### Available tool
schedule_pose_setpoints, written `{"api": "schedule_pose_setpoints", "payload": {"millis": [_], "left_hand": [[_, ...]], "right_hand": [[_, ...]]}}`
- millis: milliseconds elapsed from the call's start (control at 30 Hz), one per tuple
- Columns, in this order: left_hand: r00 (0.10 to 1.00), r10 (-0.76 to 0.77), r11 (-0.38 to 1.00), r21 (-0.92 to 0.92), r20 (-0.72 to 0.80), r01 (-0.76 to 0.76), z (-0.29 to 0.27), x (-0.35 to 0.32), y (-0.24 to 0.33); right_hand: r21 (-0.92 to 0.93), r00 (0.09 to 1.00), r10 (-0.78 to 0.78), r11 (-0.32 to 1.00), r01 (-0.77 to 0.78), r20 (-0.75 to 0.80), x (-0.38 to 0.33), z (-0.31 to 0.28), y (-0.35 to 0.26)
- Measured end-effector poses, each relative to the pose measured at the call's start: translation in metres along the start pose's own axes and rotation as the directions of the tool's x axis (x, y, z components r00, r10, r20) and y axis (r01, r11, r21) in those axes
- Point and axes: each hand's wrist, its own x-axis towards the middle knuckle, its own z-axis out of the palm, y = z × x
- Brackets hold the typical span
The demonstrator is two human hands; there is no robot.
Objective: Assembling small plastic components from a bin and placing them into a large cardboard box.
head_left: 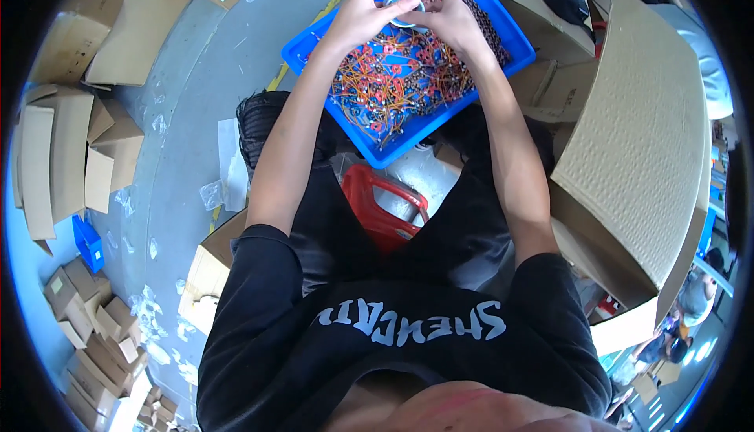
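Grey concrete floor (pixel 181 118) with cardboard boxes (pixel 71 149) scattered around. Blue plastic bin (pixel 503 31) sits ahead of the knees — filled with tangled red and orange wire leads (pixel 400 78). Left hand (pixel 365 12) and right hand (pixel 448 12) meet above it, fingers closed on a small white tape roll (pixel 403 8) — held between them.

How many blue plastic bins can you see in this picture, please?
2: a large blue tray of wires under both hands, and a small blue bin on the floor at left. Others may be hidden.
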Motion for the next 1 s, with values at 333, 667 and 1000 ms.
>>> {"api": "schedule_pose_setpoints", "payload": {"millis": [333,667,1000], "left_hand": [[0.869,-0.484,0.727,0.507,-0.100,0.463,-0.009,-0.018,-0.067],[0.909,-0.417,0.752,0.553,-0.021,0.358,0.014,-0.016,-0.070],[0.873,-0.487,0.738,-0.531,0.008,0.416,0.005,0.013,0.045]], "right_hand": [[-0.690,1.000,0.023,0.723,-0.028,-0.016,0.008,0.019,0.073],[-0.767,0.978,-0.099,0.637,-0.080,-0.184,0.002,0.024,0.064],[-0.036,0.967,-0.247,0.969,0.245,-0.064,-0.029,-0.042,-0.046]]}}
